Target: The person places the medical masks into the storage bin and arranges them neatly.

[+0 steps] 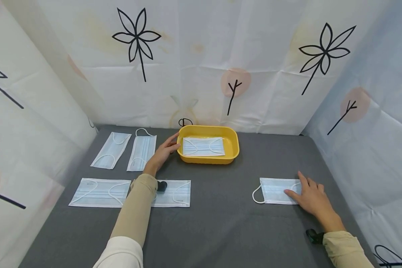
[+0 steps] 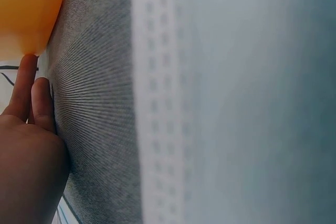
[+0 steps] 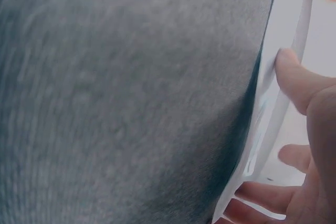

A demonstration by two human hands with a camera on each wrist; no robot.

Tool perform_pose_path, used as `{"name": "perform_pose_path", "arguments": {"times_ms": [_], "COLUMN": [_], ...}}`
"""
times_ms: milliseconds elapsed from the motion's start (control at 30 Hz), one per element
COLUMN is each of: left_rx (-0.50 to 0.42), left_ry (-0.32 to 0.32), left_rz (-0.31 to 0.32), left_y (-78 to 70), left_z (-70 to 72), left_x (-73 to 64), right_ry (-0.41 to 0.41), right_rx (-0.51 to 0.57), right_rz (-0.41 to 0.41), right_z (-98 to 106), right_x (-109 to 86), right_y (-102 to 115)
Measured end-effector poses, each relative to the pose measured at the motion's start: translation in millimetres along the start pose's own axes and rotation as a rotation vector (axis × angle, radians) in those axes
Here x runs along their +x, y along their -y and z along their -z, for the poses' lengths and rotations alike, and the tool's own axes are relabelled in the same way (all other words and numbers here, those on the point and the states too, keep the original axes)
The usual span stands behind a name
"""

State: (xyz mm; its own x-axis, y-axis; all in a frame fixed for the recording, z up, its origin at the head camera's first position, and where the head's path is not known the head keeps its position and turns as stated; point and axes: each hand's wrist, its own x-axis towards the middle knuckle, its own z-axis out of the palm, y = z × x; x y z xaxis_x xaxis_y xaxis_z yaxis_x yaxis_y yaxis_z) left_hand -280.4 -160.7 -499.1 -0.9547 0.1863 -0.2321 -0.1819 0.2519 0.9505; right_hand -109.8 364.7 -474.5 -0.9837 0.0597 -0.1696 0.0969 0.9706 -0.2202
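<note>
My left hand [image 1: 163, 153] reaches across to a yellow basin [image 1: 234, 144], its fingertips against the left wall. In the left wrist view two fairly straight fingers [image 2: 22, 90] extend to the basin's side. Inside the basin lies a pale blue face mask [image 1: 203, 147]. My right hand [image 1: 312, 197] is spread over the right end of another face mask [image 1: 275, 191] at the table's right, covering that end. Its thumb [image 3: 294, 80] rests on the mask in the right wrist view, while the other fingertips lie along its edge.
Two face masks lie at the back left, an outer one [image 1: 111, 150] and an inner one [image 1: 142, 153]. In front of them are a third mask [image 1: 98, 192] and a fourth mask [image 1: 179, 193], partly hidden by my left arm. Patterned curtains [image 1: 201, 56] surround the grey table [image 1: 227, 223].
</note>
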Motion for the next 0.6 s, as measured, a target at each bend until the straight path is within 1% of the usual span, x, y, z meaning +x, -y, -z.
{"name": "perform_pose_path", "arguments": {"times_ms": [300,600], "left_rx": [-0.010,-0.007], "left_ry": [-0.006,-0.005], "left_rz": [0.009,0.011], "left_y": [-1.0,-1.1], "left_z": [-1.3,-1.6], "left_x": [0.9,0.0], "right_ry": [-0.068,-0.044], "right_rx": [0.032,0.103], "right_rz": [-0.031,-0.080], "right_z": [0.9,5.1], "right_x": [4.9,6.2], "right_y": [3.8,0.5]}}
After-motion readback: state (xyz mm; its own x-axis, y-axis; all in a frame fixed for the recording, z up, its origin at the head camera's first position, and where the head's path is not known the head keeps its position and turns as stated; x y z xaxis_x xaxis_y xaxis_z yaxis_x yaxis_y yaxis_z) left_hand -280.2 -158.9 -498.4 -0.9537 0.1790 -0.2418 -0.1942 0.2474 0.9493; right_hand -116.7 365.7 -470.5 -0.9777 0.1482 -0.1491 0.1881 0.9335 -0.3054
